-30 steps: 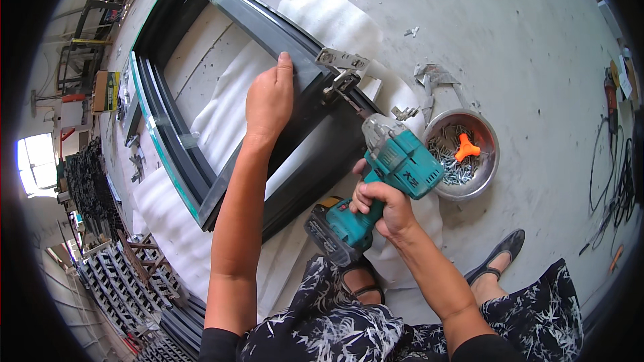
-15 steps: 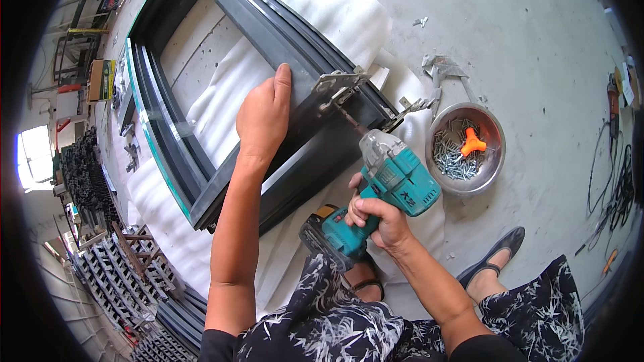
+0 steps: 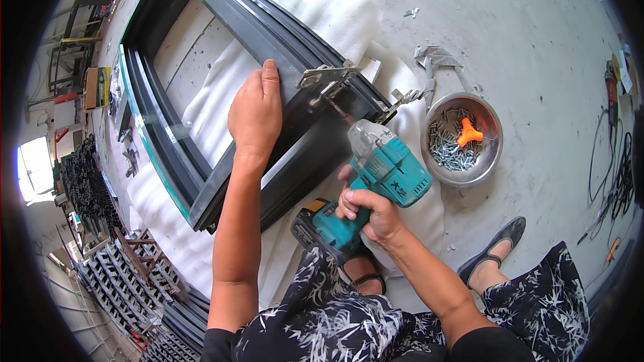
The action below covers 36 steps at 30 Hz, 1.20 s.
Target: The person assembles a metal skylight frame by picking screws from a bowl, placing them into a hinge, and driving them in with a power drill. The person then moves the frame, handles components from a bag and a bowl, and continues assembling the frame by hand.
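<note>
My left hand (image 3: 256, 108) grips the side bar of a long dark frame (image 3: 231, 7), its thumb lying along the top and its other fingers mostly hidden. A teal cordless power driver (image 3: 396, 173) is in my right hand (image 3: 376, 213), fingers wrapped round its handle. The driver's long bit (image 3: 341, 112) reaches up to a metal hinge (image 3: 329, 77) at the near right end of the frame. Whether a screw sits at the bit's tip I cannot tell. Another metal bracket (image 3: 402, 98) sticks out from the frame's right corner.
Right of the driver stands a metal bowl (image 3: 494, 154) with loose screws (image 3: 449, 154) and an orange three-armed knob (image 3: 469, 133). White foam sheet (image 3: 329, 3) lies under the frame. An angle grinder (image 3: 611, 90) and black cable (image 3: 620, 181) are at far right; stacked metal parts (image 3: 127, 271) at left.
The view has shifted a little, so most things sit slightly further left. My hands hold the frame and driver as before, with the bit still at the hinge.
</note>
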{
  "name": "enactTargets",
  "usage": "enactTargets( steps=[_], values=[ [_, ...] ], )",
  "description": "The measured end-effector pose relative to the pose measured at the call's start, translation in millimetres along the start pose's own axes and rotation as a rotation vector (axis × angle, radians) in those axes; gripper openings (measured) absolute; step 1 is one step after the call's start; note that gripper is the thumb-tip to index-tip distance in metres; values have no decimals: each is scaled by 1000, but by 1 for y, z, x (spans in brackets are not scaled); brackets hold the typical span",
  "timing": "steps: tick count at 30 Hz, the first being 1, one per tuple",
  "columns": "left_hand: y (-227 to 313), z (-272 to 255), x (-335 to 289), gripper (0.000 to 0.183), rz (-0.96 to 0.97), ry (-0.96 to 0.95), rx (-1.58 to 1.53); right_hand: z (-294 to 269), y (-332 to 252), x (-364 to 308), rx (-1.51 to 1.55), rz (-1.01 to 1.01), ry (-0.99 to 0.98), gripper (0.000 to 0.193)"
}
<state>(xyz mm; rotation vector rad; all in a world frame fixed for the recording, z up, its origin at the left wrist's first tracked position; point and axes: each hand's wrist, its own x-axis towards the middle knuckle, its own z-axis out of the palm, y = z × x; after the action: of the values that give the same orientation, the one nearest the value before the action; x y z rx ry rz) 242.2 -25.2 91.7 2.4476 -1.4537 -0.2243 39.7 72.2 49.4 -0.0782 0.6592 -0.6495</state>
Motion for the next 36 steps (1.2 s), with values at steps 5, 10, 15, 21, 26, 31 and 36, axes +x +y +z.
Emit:
enactTargets(
  steps=[5,10,15,21,26,31,36],
  values=[
    [15,5,-3,55,-36,27,196,2,5,2,54,29,6,27],
    [17,13,-6,52,-35,108,217,6,16,7,53,23,11,18],
    [22,11,-8,46,-16,116,198,8,25,9,86,21,23,15],
    [20,12,-8,44,-7,114,168,4,17,11,116,54,-34,16],
    [24,13,-6,43,-2,113,146,2,14,13,104,65,-19,17],
    [22,14,-5,42,11,126,140,2,10,17,55,54,-10,17],
    [21,13,-3,42,23,149,120,-1,5,21,26,48,-26,17]
  ],
)
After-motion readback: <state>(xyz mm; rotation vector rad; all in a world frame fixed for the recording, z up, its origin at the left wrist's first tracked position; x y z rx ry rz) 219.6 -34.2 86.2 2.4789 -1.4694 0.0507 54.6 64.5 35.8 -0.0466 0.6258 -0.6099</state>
